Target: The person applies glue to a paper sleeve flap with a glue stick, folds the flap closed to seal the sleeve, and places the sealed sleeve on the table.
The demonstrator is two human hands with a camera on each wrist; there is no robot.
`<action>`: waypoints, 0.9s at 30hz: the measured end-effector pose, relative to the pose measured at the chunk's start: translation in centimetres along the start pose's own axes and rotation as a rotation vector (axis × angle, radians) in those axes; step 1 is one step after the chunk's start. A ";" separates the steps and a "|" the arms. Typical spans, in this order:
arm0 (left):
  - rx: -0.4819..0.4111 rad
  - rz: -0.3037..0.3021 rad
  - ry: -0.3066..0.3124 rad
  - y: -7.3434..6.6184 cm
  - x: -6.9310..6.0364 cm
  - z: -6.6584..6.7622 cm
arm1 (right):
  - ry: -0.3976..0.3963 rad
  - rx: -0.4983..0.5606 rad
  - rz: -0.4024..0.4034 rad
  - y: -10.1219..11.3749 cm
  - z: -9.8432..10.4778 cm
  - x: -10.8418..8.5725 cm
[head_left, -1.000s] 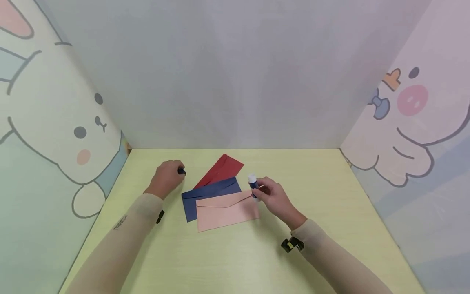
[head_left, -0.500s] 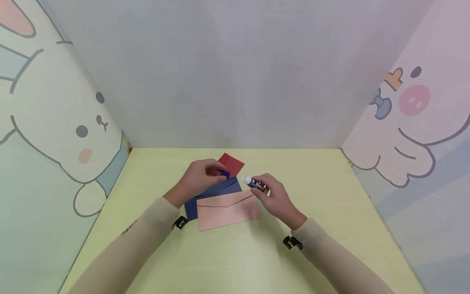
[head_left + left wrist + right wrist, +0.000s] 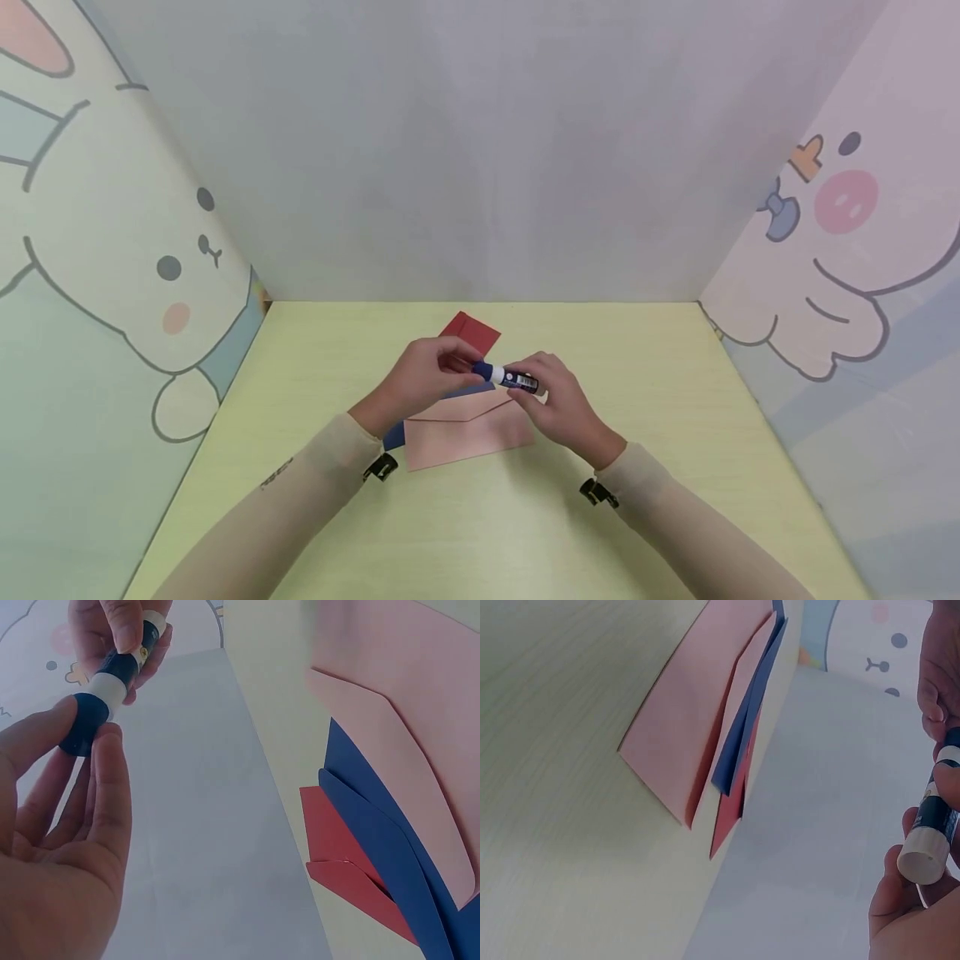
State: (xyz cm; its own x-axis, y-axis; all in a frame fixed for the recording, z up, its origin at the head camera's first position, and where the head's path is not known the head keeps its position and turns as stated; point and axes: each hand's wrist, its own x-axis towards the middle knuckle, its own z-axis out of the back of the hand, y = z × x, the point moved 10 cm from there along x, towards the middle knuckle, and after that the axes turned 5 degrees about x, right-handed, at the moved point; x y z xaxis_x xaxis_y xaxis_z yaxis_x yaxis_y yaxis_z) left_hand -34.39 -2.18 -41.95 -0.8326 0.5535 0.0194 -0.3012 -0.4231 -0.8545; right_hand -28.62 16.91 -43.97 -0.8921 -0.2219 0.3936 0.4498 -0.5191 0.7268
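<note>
My right hand grips the dark blue and white body of a glue stick, held tilted above the envelopes. My left hand pinches the glue stick's dark blue cap between thumb and fingers. In the left wrist view the cap sits in line with the body, against its white collar. Below the hands lies a pink envelope. It overlaps a navy envelope, and a red envelope lies farthest back. In the head view my left hand hides part of the navy and red ones.
The envelopes lie fanned on a pale yellow table. A grey wall rises behind it. Side walls with a cartoon rabbit and a cartoon pig stand left and right.
My left hand has moved right with the cap, from the table's left side to the glue stick. The right hand has tipped the glue stick from upright to nearly level. The envelopes stay put.
</note>
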 end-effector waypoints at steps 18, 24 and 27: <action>0.000 -0.006 -0.005 1.0 0.2 -0.7 | 0.003 -0.058 0.036 0.7 -0.1 -0.3; -0.040 0.011 -0.006 1.3 0.3 -1.2 | 0.032 -0.074 0.014 0.5 -0.3 -0.4; -0.047 0.020 -0.010 1.6 0.4 -1.4 | 0.030 -0.092 0.018 0.5 -0.3 -0.5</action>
State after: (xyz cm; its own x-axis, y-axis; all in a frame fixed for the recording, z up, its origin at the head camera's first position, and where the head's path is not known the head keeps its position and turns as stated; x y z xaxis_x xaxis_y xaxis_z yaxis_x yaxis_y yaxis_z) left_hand -34.55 -1.60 -44.01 -0.8432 0.5376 0.0072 -0.2624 -0.3997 -0.8783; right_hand -27.99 16.51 -43.99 -0.8856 -0.2555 0.3880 0.4609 -0.5879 0.6648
